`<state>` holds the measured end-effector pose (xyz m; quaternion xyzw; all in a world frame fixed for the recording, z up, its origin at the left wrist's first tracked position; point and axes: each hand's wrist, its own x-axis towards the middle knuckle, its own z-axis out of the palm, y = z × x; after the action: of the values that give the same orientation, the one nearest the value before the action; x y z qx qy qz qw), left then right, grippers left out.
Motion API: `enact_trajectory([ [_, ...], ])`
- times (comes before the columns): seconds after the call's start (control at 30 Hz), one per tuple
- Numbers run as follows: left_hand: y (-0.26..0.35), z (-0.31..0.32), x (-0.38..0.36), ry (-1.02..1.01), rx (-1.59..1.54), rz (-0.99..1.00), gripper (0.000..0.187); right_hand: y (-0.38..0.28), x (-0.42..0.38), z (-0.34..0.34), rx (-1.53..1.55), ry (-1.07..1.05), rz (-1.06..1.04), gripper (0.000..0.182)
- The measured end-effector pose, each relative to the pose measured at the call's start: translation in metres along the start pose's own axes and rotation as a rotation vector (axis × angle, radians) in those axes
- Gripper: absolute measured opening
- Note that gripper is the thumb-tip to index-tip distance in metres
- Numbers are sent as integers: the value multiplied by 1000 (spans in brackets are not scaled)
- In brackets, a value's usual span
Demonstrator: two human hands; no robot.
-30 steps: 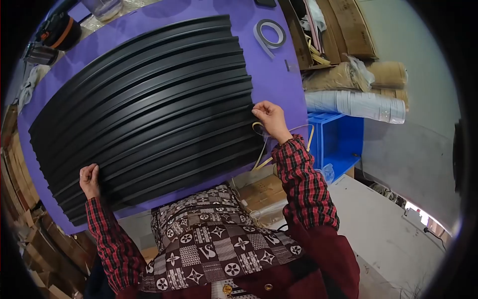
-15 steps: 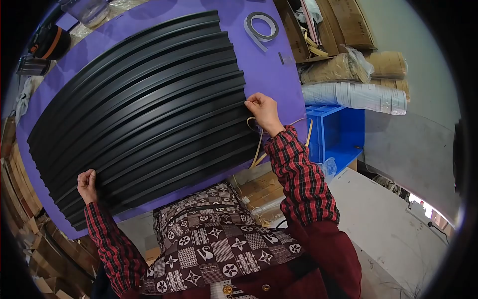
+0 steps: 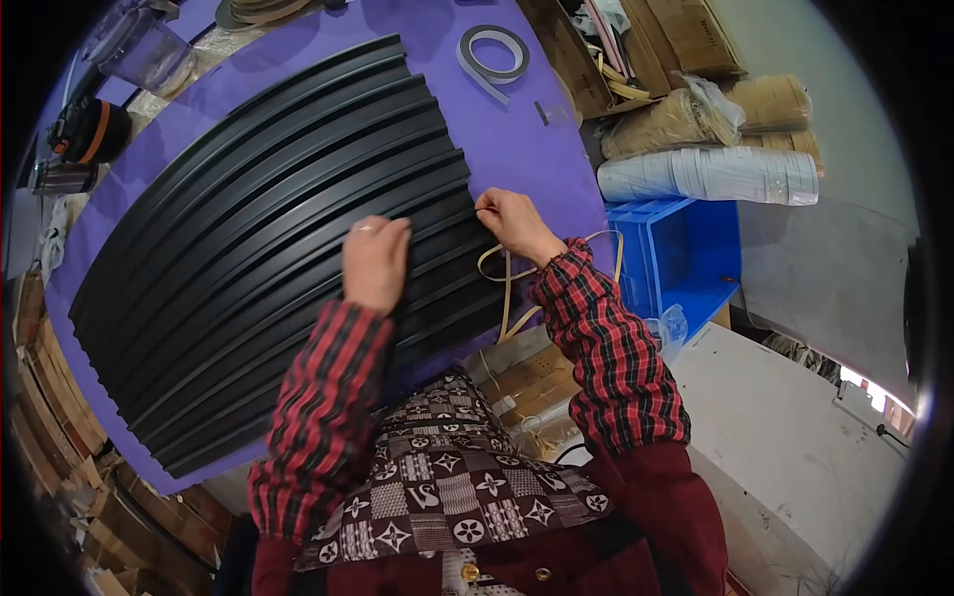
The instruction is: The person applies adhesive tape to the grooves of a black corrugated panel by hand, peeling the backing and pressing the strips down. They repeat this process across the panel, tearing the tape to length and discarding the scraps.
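Observation:
Long black ribbed strips [image 3: 268, 228] lie side by side on a purple table top [image 3: 586, 179]. My right hand [image 3: 517, 223] is closed in a pinch at the strips' right ends; whatever its fingertips hold is too small to make out. Above the middle of the strips is my left hand [image 3: 376, 266], its fingers curled together and slightly blurred, their contents hidden. A thin yellowish band [image 3: 509, 288] loops just below my right hand, at the table's edge.
A roll of grey tape [image 3: 494, 55] rests at the table's far right. Beyond the right edge stand a blue crate [image 3: 651, 263] and wrapped white rolls [image 3: 706, 177]. Clear plastic jars [image 3: 139, 50] are at the far left. A white surface [image 3: 765, 407] lies at right.
My left hand has moved from the strips' lower left ends to the right, close to my right hand. My right hand stays pinched near the right ends. The view has shifted slightly.

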<state>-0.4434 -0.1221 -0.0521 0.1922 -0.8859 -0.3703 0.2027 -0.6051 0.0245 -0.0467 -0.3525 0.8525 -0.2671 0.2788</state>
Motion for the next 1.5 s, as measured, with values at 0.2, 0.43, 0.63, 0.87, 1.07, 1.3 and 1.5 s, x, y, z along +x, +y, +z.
enact_trajectory([
  [0.2,32,81,21,9,66,-157,8,3,-2,8,-27,90,-43,11],
  [0.43,34,80,25,-60,118,-237,8,5,-20,29,82,418,-186,13],
  [0.63,36,80,25,-24,143,-216,11,3,-23,26,76,414,-72,22],
  [0.87,34,82,24,-9,152,-203,11,2,-20,23,-352,444,-258,18],
  [1.07,34,82,22,20,137,-189,12,-2,-12,28,-488,461,-255,8],
  [1.3,33,85,22,31,147,-217,13,23,3,11,385,-47,157,14],
  [1.5,36,83,22,39,179,-177,14,-11,-7,-15,1051,-222,123,9],
])
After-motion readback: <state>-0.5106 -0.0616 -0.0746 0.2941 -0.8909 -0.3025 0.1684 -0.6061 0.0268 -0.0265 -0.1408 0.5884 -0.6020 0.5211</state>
